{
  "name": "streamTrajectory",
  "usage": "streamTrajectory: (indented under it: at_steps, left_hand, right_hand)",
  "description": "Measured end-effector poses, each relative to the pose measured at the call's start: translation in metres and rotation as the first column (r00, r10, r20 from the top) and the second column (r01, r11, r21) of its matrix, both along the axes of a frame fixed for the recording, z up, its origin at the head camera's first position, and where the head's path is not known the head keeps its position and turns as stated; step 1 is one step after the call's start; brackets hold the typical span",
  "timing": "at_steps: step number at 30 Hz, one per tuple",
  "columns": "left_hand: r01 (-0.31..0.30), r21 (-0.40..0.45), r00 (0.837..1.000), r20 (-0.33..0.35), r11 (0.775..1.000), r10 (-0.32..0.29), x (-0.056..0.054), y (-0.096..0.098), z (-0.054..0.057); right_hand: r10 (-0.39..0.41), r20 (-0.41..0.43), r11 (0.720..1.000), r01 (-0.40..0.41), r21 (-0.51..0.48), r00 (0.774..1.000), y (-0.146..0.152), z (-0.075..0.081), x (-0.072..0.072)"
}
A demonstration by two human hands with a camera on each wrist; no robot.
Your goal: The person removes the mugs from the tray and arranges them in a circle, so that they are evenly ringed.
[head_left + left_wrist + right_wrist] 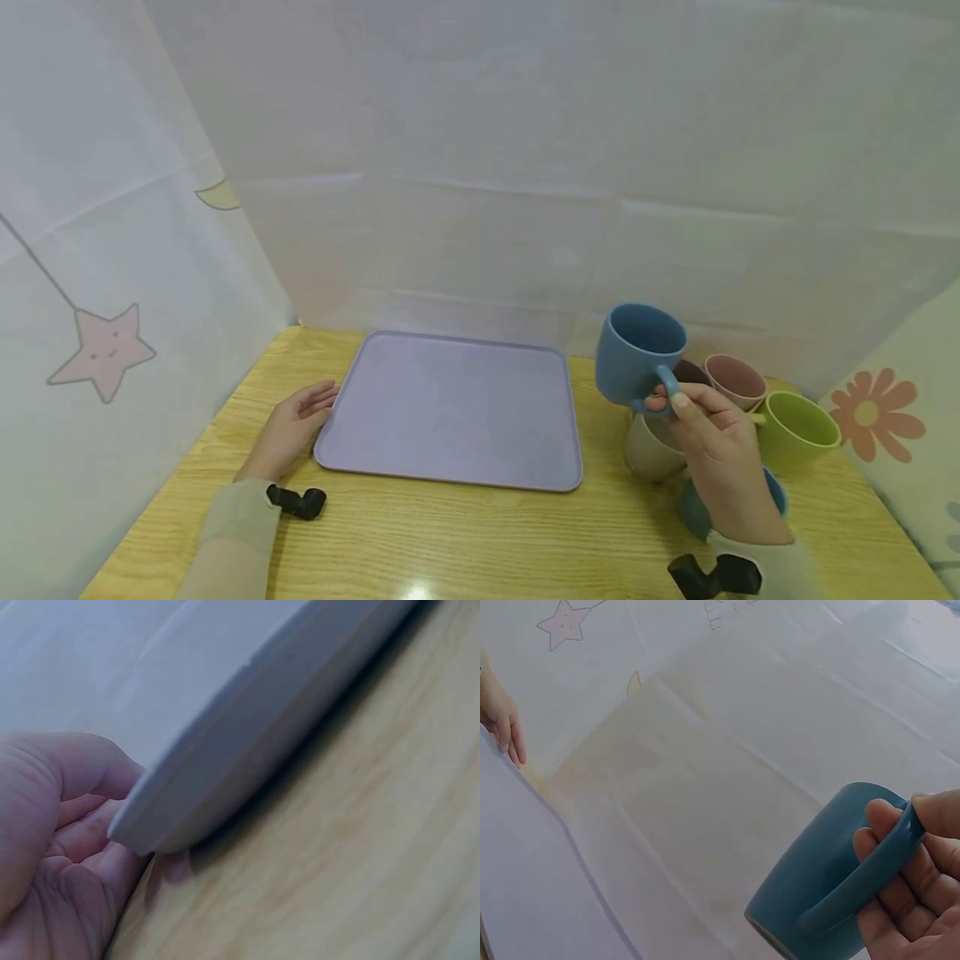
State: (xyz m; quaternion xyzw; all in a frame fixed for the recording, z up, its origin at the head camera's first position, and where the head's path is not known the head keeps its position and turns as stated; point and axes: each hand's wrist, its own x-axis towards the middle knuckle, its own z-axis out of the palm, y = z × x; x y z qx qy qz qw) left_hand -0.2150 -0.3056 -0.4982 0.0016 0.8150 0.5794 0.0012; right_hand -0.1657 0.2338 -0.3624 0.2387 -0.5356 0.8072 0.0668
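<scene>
A blue mug [628, 362] is up in the air above the table's right side, its mouth facing up. My right hand [723, 437] grips it by the handle, thumb and fingers pinching the loop, which shows closely as the mug handle [862, 881] in the right wrist view. A lavender tray [453, 412] lies flat on the table. At its left edge is my left hand [294, 425]. In the left wrist view, that hand holds the tray rim [217, 750], with one digit against the lip and other fingers curled below it.
Several more cups cluster beneath and beside my right hand: a beige cup [651, 450], a dark cup [692, 373], a pink cup [735, 379], a green mug [798, 429] and a blue-grey cup [696, 507]. White cloth [480, 208] hangs around the wooden table [420, 533].
</scene>
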Motion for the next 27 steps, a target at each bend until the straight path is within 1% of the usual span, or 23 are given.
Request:
streamTrajectory:
  at_steps: [1,2,5,7,8,9,10,12,13,16,17,18,20,21,22,25,27]
  left_hand:
    - [0.001,-0.002,1.0,0.0,1.0,-0.001,0.0,0.0,0.0]
    - [0.0,-0.004,1.0,-0.001,1.0,0.0,0.0,0.0,0.0]
    - [0.0,-0.007,1.0,-0.005,1.0,0.0,0.0,0.0,0.0]
    - [-0.002,-0.008,1.0,-0.007,1.0,0.002,0.0,0.0,0.001]
    - [-0.003,-0.007,1.0,-0.007,1.0,0.003,0.0,0.001,0.001]
    - [0.0,-0.008,1.0,-0.008,1.0,0.0,0.0,0.001,0.001]
    - [-0.001,-0.004,1.0,-0.007,1.0,0.001,0.0,0.001,0.001]
    - [-0.001,0.001,1.0,-0.005,1.0,0.001,0.0,0.001,0.002]
    - [0.002,0.003,1.0,-0.006,1.0,-0.002,-0.001,0.001,0.002]
    - [0.0,0.015,1.0,-0.01,1.0,0.0,-0.001,0.001,0.003]
    - [0.0,0.018,1.0,-0.012,1.0,0.0,0.0,0.001,0.004]
    - [0.0,0.023,1.0,-0.015,1.0,0.001,0.0,0.001,0.004]
    - [0.002,0.03,1.0,-0.02,1.0,-0.001,0.0,0.001,0.004]
    - [0.006,0.034,1.0,-0.023,0.999,-0.005,0.0,0.001,0.004]
    - [0.01,0.036,1.0,-0.026,0.999,-0.009,0.001,0.001,0.004]
    - [0.018,0.034,0.999,-0.03,0.999,-0.016,0.001,0.001,0.003]
    - [0.013,0.035,0.999,-0.031,0.999,-0.012,0.002,0.001,0.003]
  right_hand:
    - [0.007,-0.008,1.0,-0.007,-0.02,1.0,0.007,0.001,0.002]
    - [0.03,-0.026,0.999,-0.031,-0.043,0.999,0.014,0.001,0.004]
    - [0.064,-0.054,0.994,-0.068,-0.08,0.996,0.035,0.001,0.009]
    - [0.069,-0.052,0.995,-0.072,-0.072,0.996,0.05,0.002,0.014]
    - [0.084,-0.061,0.993,-0.089,-0.073,0.995,0.057,0.002,0.016]
    - [0.077,-0.059,0.995,-0.08,-0.062,0.995,0.064,0.002,0.018]
    - [0.087,-0.067,0.993,-0.092,-0.074,0.994,0.071,0.001,0.021]
    - [0.075,-0.082,0.995,-0.08,-0.052,0.994,0.084,0.0,0.026]
    - [0.083,-0.095,0.994,-0.089,-0.056,0.992,0.091,-0.002,0.028]
    - [-0.001,-0.104,0.999,-0.005,-0.052,0.995,0.108,-0.005,0.034]
    - [-0.034,-0.101,0.999,0.03,-0.036,0.994,0.113,-0.007,0.036]
    - [-0.047,-0.097,0.998,0.044,-0.038,0.994,0.119,-0.008,0.038]
    - [-0.091,-0.099,0.996,0.091,-0.001,0.991,0.13,-0.012,0.042]
    - [-0.093,-0.106,0.995,0.095,0.013,0.99,0.136,-0.015,0.044]
    - [-0.108,-0.121,0.992,0.116,0.058,0.987,0.142,-0.018,0.047]
    - [-0.136,-0.131,0.982,0.152,0.116,0.982,0.159,-0.025,0.053]
    - [-0.13,-0.126,0.986,0.141,0.085,0.984,0.168,-0.03,0.054]
